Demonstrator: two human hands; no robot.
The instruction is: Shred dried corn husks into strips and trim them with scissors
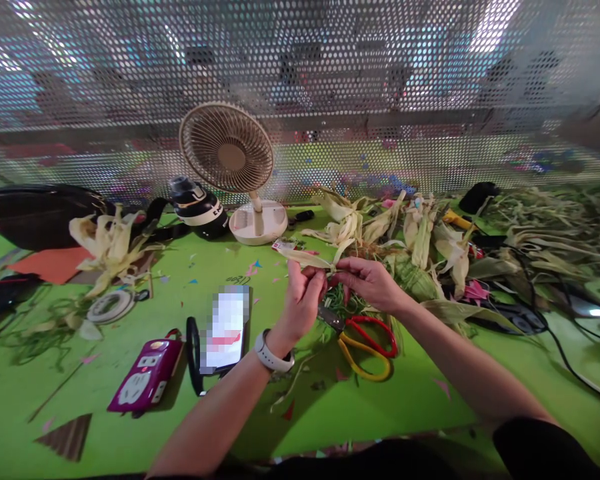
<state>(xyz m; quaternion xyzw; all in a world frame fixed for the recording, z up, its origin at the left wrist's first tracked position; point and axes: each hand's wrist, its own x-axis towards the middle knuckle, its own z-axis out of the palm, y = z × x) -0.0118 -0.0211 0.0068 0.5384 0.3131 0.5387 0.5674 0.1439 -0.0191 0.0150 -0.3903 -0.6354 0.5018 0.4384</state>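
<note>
My left hand (303,300), with a white watch on its wrist, and my right hand (370,280) meet above the green table (405,400). Both pinch a pale dried corn husk strip (305,258) that stretches out to the left of my fingers. Right below my hands lie scissors (365,340) with red and yellow handles. Green husk shreds lie under them.
A heap of corn husks (420,233) fills the back right, with black cables (555,313) nearby. A beige desk fan (230,157) stands behind. A phone on a stand (225,327), a purple power strip (145,377), a tape roll (110,307) and a husk flower (110,243) are at left.
</note>
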